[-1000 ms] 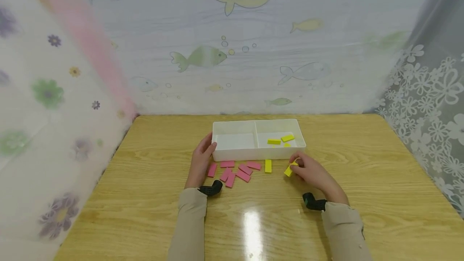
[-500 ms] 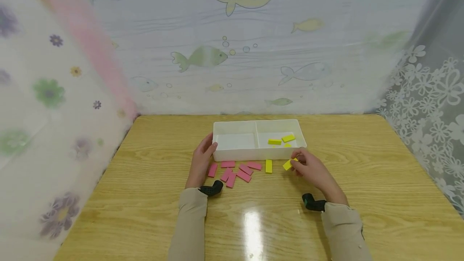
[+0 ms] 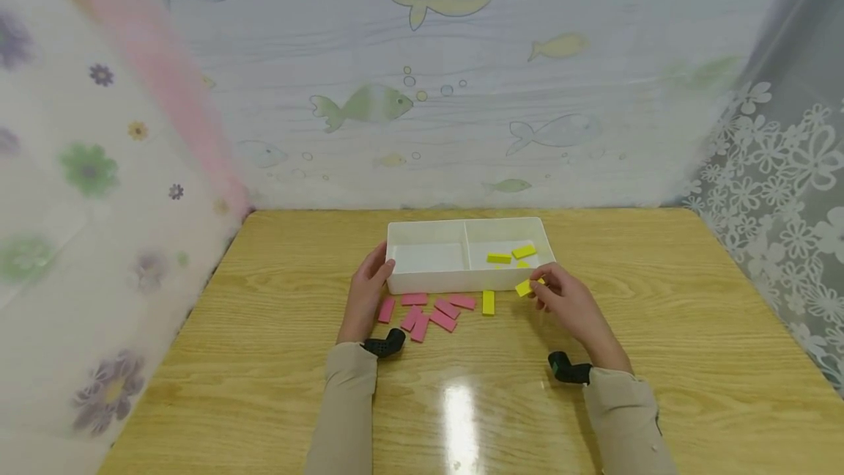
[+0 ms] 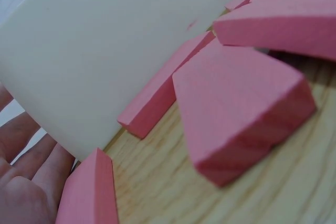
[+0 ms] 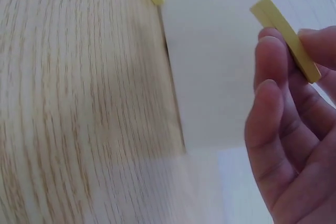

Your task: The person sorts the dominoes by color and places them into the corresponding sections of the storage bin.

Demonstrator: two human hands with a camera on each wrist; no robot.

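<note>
Your right hand pinches a small flat yellow rectangular block between thumb and fingertips, lifted off the wooden surface just in front of the near right corner of the white plastic two-compartment tray. In the right wrist view the same block shows as a thin slab with clean square edges and a matte, even yellow face, tilted, one end free and the other covered by your fingers. Your left hand rests with relaxed, straight fingers against the tray's left end, gripping nothing. The tray's right compartment holds several like yellow blocks; its left compartment shows only its white floor. Another yellow block lies on the surface just in front of the tray's near wall. To its left a loose cluster of flat pink rectangular blocks lies near your left hand, some touching each other; the left wrist view shows them close up against the tray wall.
</note>
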